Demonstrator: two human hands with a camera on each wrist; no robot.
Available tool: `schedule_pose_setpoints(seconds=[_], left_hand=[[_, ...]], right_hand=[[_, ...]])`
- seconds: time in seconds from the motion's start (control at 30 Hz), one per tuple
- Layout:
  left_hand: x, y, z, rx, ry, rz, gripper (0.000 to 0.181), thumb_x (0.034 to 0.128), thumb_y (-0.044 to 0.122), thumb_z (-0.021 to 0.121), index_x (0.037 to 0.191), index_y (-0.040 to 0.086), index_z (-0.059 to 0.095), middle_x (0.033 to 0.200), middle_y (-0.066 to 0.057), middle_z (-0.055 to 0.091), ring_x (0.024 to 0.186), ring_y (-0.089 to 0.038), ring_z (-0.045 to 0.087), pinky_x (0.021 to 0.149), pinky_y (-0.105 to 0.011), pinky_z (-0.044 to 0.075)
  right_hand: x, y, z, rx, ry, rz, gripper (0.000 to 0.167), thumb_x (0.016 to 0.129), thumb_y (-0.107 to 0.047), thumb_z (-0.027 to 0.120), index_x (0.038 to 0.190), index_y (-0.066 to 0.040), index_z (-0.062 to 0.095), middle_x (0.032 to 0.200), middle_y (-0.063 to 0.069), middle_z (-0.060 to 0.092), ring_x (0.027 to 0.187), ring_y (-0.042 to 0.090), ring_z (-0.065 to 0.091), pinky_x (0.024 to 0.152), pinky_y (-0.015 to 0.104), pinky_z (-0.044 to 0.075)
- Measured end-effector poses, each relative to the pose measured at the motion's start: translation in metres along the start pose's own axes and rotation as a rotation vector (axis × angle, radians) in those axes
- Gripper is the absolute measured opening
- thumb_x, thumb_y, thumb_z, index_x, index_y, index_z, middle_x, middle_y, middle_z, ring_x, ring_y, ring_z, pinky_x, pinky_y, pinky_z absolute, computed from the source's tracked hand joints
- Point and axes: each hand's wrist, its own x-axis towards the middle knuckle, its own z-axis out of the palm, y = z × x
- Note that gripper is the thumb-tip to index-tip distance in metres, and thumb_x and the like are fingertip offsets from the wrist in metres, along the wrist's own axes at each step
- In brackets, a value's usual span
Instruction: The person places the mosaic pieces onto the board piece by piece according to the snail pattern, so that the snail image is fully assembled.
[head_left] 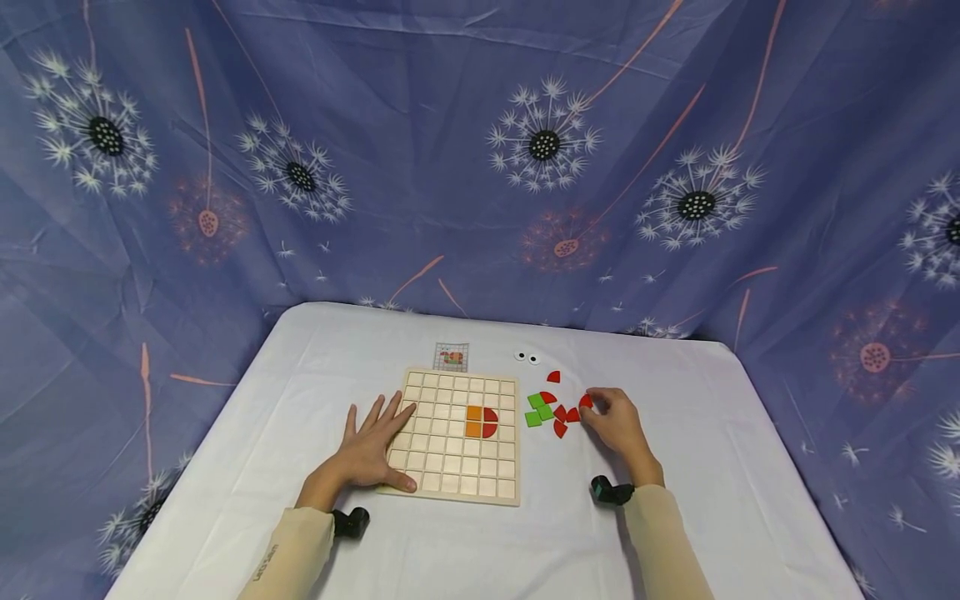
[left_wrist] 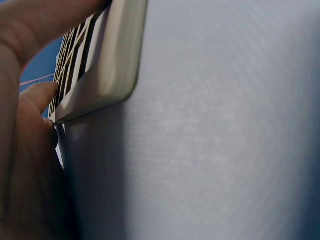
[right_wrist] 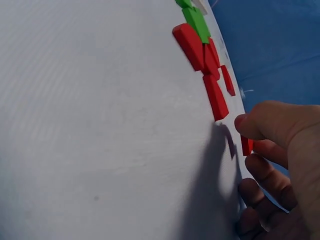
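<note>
A wooden grid board [head_left: 450, 492] lies flat on the table; it holds two orange square tiles [head_left: 473, 421] beside two red quarter-round tiles [head_left: 490, 422]. My left hand [head_left: 367, 450] rests spread over the board's left edge, its thumb near the lower left corner. In the left wrist view the board's rounded corner [left_wrist: 117, 85] shows close up beside the fingers. To the right of the loose tiles, my right hand [head_left: 617, 423] pinches a red quarter-round tile [right_wrist: 247, 145] between thumb and fingers, just above the cloth.
Loose green squares [head_left: 533, 419] and several red quarter-round tiles [head_left: 560, 428] lie right of the board. One red tile [head_left: 553, 377] sits apart, farther back. Two round eye pieces [head_left: 533, 359] and a small pattern card [head_left: 451, 357] lie behind. A patterned curtain [head_left: 420, 167] hangs beyond the white-covered table [head_left: 480, 550].
</note>
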Motion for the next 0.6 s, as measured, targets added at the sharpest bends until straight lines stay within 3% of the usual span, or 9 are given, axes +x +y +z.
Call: schedule_pose_setpoints(seconds=[0.3,0.6], left_hand=[[0.000,0.000,0.001,0.006,0.004,-0.002,0.137,0.0543,0.066,0.092,0.163,0.012,0.029,0.173,-0.018,0.009,0.158,-0.049,0.004,0.117,-0.076,-0.013],[0.001,-0.002,0.002,0.012,0.005,-0.007,0.138,0.0536,0.067,0.091,0.163,0.013,0.029,0.173,-0.017,0.009,0.158,-0.048,0.004,0.117,-0.076,-0.013]], right_hand=[[0.001,-0.021,0.004,0.069,-0.020,-0.047,0.042,0.093,-0.014,0.072,0.132,0.000,0.066,0.134,0.023,0.062,0.122,0.039,0.057,0.108,0.056,0.048],[-0.001,-0.048,0.020,0.109,-0.043,-0.130,0.041,0.092,-0.013,0.074,0.130,0.000,0.067,0.126,0.017,0.066,0.112,0.034,0.063,0.095,0.050,0.057]])
